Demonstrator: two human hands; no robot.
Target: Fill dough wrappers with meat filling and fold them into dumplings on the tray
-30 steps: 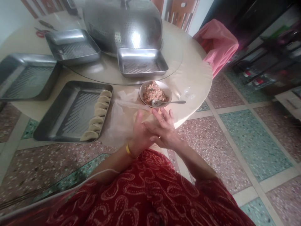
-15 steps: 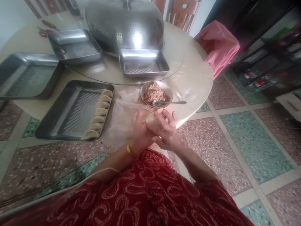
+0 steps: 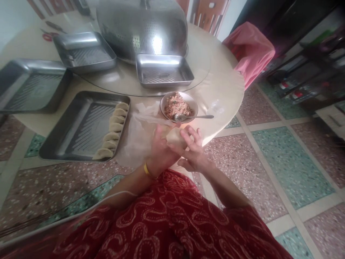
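Both hands meet at the near edge of the round table (image 3: 221, 90), w/ a pale dough wrapper (image 3: 174, 137) held between them. Left hand (image 3: 159, 149) cups it from below-left, fingers curled up around the dough; a yellow bangle (image 3: 146, 169) sits on that wrist. Right hand (image 3: 192, 153) is on the wrapper's right side, thumb and forefinger pinched narrow on its edge, other fingers spread loose. Can't tell whether filling is inside. Just far of the hands: a bowl of minced filling (image 3: 178, 107) w/ a spoon (image 3: 192, 117) resting in it, handle pointing right. Left of the hands a thin plastic sheet (image 3: 137, 135) lies on the table, and further left a steel tray (image 3: 81, 126) w/ a row of folded dumplings (image 3: 112, 131) along its right wall. Far side: three more steel trays and a big perforated metal dome cover (image 3: 142, 27). A pink cloth (image 3: 250, 50) hangs at far right.
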